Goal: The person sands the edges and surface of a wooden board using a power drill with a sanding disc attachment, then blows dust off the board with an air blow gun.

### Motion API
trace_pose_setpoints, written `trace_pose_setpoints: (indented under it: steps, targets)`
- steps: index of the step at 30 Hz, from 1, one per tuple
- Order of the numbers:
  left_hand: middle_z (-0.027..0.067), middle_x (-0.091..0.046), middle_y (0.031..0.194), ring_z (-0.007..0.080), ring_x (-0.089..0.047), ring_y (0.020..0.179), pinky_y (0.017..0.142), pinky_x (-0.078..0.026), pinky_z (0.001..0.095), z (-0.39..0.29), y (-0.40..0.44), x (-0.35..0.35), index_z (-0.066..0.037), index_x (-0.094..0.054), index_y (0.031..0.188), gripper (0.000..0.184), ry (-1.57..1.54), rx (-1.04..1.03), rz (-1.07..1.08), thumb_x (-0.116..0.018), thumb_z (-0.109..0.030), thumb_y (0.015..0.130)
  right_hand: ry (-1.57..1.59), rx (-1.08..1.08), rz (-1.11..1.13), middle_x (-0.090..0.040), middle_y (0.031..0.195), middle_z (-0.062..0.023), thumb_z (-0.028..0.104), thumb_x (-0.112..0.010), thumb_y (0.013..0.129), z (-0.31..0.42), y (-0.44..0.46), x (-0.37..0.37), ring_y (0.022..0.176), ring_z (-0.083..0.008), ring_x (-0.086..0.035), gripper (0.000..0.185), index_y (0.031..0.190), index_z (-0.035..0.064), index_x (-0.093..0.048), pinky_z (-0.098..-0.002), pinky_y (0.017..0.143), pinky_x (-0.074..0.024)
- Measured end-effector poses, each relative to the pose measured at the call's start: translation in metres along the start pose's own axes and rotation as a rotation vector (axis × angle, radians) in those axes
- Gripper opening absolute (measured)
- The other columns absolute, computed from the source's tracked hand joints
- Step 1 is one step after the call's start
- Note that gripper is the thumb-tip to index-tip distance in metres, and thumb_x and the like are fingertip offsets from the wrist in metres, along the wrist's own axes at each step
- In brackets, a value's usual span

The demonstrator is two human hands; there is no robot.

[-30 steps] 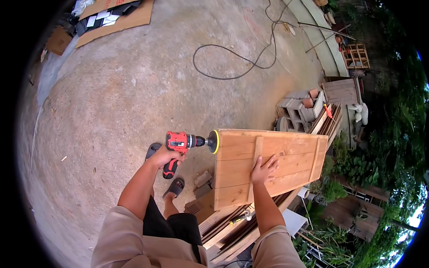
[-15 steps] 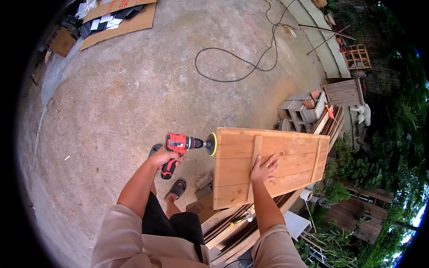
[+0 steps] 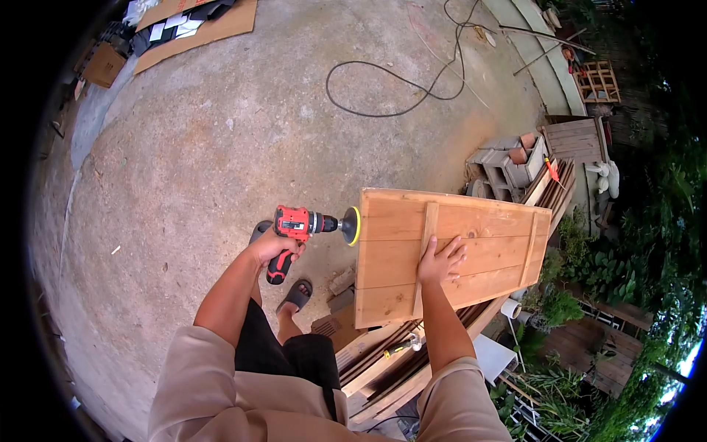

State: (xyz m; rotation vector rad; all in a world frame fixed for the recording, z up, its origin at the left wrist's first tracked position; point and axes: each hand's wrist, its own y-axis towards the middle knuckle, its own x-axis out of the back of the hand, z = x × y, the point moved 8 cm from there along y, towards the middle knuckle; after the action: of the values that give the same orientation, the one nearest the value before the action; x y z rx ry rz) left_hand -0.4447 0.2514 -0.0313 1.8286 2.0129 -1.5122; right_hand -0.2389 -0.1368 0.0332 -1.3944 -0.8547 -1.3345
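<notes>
**Drill at the panel's end, palm flat on the wood**

We see a wooden panel [image 3: 482, 243] lying over a stack of long boards [image 3: 379, 398], its nearer end standing out past them above the ground. Two battens [image 3: 429, 222] cross its upper face. The round pad [image 3: 350, 226] of a red-and-black drill [image 3: 292, 221] stands upright at that end edge, its yellow rim towards the wood — whether the two touch, we cannot tell.

Our left hand [image 3: 280, 246] is wrapped around the drill's handle. Our right hand [image 3: 442, 261] lies palm down on the panel, fingers spread, beside and partly over the nearer batten.

Just below the panel, we find a tool with a yellow-and-black handle [image 3: 398, 348] on the boards; past the panel's top edge, an orange-handled tool [image 3: 552, 171] lies on the boards' far part. Grey concrete blocks [image 3: 501, 168] stand near there, with small terracotta pots [image 3: 518, 155] on them. A dark sandal [image 3: 296, 296] shows on our foot below the drill. Farther out, a black cable [image 3: 379, 115] loops across the concrete ground [image 3: 206, 140] — and flattened cardboard [image 3: 228, 28] lies well apart, at upper left.
</notes>
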Motion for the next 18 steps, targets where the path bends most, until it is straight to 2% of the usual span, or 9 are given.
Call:
trace_pose_setpoints:
  steps: [18]
  targets:
    - [0.0121, -0.063, 0.075, 0.0195, -0.062, 0.059, 0.055, -0.053, 0.0328, 0.009, -0.015, -0.004, 0.0, -0.062, 0.106, 0.039, 0.023, -0.006, -0.026, -0.064, 0.004, 0.067, 0.02, 0.004, -0.009, 0.002, 0.175, -0.0162, 0.074, -0.04, 0.099, 0.001, -0.003, 0.003, 0.161, -0.0371, 0.009, 0.093, 0.169, 0.0218, -0.008, -0.0748, 0.118, 0.0028]
